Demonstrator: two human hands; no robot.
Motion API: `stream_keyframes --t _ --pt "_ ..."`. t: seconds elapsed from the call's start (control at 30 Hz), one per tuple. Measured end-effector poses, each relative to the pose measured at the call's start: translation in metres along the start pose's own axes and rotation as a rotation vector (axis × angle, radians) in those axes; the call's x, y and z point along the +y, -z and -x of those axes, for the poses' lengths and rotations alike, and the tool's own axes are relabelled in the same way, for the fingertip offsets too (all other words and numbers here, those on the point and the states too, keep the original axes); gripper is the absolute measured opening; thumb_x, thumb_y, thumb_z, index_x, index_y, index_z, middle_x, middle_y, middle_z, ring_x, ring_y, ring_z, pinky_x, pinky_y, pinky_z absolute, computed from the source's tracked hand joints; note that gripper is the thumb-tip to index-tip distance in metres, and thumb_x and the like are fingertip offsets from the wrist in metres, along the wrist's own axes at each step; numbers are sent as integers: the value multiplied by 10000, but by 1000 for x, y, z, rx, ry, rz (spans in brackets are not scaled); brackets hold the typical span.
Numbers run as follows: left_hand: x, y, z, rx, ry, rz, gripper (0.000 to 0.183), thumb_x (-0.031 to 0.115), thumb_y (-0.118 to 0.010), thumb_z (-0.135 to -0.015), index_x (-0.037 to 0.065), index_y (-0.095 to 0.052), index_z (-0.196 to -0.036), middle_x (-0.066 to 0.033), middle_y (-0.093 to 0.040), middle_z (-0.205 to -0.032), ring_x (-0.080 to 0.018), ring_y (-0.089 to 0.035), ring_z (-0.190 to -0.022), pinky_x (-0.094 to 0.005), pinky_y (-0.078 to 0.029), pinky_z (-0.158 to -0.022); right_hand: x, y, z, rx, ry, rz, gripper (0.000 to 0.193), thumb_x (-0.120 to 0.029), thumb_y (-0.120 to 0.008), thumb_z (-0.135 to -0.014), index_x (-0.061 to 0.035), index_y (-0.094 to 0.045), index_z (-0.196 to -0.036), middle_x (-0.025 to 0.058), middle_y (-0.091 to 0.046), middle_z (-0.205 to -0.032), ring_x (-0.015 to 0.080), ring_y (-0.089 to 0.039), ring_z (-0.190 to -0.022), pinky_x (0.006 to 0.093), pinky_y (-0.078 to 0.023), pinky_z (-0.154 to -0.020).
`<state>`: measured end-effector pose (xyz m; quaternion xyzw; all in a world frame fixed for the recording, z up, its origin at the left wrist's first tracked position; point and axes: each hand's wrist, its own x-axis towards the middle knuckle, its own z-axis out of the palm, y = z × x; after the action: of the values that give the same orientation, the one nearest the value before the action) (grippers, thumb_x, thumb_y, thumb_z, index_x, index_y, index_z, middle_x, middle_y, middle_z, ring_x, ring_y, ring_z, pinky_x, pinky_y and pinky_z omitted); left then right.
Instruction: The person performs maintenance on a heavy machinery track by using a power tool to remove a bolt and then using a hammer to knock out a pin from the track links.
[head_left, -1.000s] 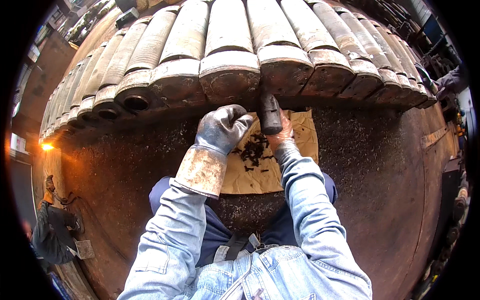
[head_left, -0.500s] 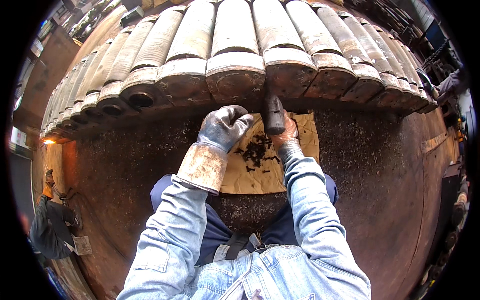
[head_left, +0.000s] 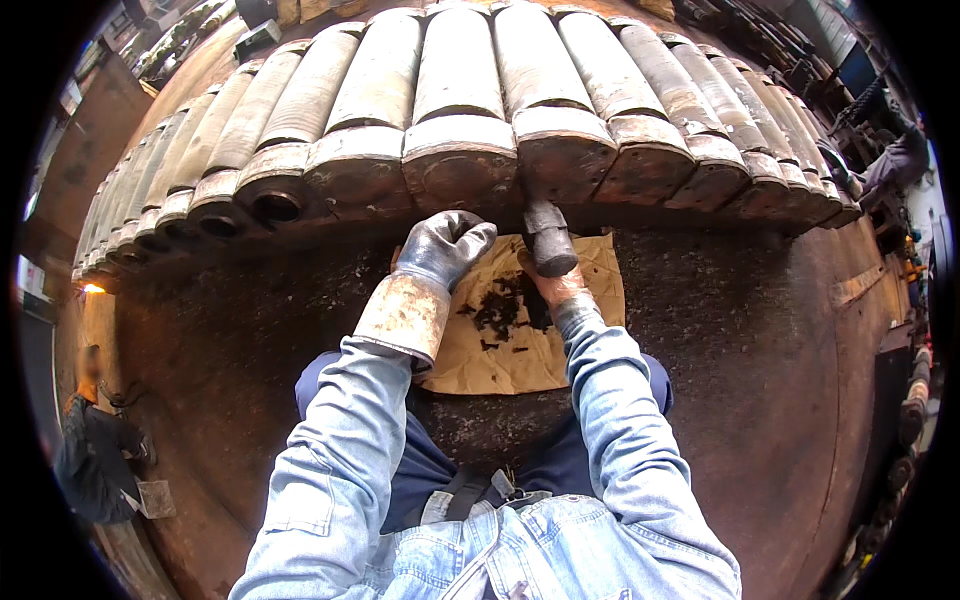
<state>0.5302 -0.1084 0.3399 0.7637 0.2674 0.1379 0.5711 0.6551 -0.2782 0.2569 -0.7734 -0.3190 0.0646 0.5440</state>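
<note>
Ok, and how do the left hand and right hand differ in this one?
The left hand wears a dark glove with a long, stained cuff; the right hand shows no such cuff. The left hand is in plain view, curled closed; the right hand is partly hidden by the head of the hammer it holds. Both come out of blue sleeves.

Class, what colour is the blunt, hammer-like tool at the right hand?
Dark grey; the blunt, hammer-like tool shows best in the head view.
</note>
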Motion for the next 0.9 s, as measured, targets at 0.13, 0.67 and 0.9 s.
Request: stream_keyframes --t 0.13,0.67,0.9 --pt "-11 -4 -11 9 44 75 179 180 -771 -935 14 -759 -999 -4 -743 -915 -71 -638 -833 -275 -543 -791 10 4 10 -80 -237 -257 385 -327 -769 -883 -76 -651 -1149 42 -694 -986 193 -585 -1029 390 -435 -953" --pt "-66 -19 -50 -87 167 301 425 445 -750 -914 39 -748 -1042 -59 -765 -958 -148 -671 -884 -325 -521 -861 14 12 28 38 -492 -524 322 -220 -784 -845 -130 -632 -1114 3 -625 -992 179 -540 -933 360 -408 -924" --pt "-97 -22 -54 -55 46 -526 636 558 -743 -841 25 -717 -1188 -167 -728 -1195 -281 -673 -1150 -385 -511 -1018 -81 79 47 76 -342 -708 332 11 -706 -915 -53 -622 -1229 43 -661 -1101 109 -588 -758 267 -490 -658"
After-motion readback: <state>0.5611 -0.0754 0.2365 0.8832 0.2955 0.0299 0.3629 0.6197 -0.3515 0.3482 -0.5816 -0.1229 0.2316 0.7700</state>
